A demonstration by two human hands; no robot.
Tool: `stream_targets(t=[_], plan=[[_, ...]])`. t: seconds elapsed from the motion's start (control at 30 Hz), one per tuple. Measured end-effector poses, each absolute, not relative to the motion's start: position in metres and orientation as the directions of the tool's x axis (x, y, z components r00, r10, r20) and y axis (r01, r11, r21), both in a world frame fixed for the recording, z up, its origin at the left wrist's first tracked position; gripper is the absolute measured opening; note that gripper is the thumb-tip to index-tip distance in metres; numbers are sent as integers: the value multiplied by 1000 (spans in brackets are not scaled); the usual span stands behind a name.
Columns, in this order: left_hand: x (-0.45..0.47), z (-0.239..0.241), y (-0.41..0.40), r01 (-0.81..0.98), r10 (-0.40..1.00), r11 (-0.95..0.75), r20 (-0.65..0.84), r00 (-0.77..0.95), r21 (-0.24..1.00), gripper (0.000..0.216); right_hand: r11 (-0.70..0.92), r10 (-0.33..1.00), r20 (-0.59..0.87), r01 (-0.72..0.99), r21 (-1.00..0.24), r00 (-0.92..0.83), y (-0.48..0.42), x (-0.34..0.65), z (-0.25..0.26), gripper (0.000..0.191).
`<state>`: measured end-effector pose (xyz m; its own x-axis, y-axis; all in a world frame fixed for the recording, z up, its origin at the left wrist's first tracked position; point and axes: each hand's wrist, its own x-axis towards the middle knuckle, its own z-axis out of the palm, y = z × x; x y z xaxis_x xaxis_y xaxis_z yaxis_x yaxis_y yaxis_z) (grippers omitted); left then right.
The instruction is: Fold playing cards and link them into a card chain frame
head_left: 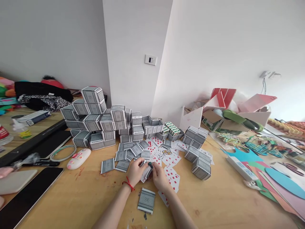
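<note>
At lower centre, the left hand (136, 171) and right hand (159, 175) pinch a white paper playing card (144, 177) with a grey-patterned back. It looks folded.

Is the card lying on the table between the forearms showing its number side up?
No, that card shows its grey patterned back upward.

Soft light brightens the right wall (226, 47), edges looking stretched.

The left grip (135, 173) and right grip (160, 176) hide part of a card (144, 176). The edge cuts off a black screen (30, 197).
</note>
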<state>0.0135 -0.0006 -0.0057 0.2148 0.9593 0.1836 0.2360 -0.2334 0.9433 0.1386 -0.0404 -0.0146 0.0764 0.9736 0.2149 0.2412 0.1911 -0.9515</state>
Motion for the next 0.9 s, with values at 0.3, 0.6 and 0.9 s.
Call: stream_targets(t=[0.3, 0.6, 0.9], plan=[[13, -10, 1, 127, 988, -123, 109, 112, 984, 28, 181, 981, 192, 251, -951, 18, -43, 134, -18, 22], [10, -4, 2, 113, 992, -103, 94, 88, 988, 33, -20, 996, -19, -11, -1000, -86, -38, 136, -18, 33], [11, -7, 7, -154, 960, 111, -66, 272, 982, 30, 106, 980, 88, -98, -990, 177, -34, 140, -14, 33]])
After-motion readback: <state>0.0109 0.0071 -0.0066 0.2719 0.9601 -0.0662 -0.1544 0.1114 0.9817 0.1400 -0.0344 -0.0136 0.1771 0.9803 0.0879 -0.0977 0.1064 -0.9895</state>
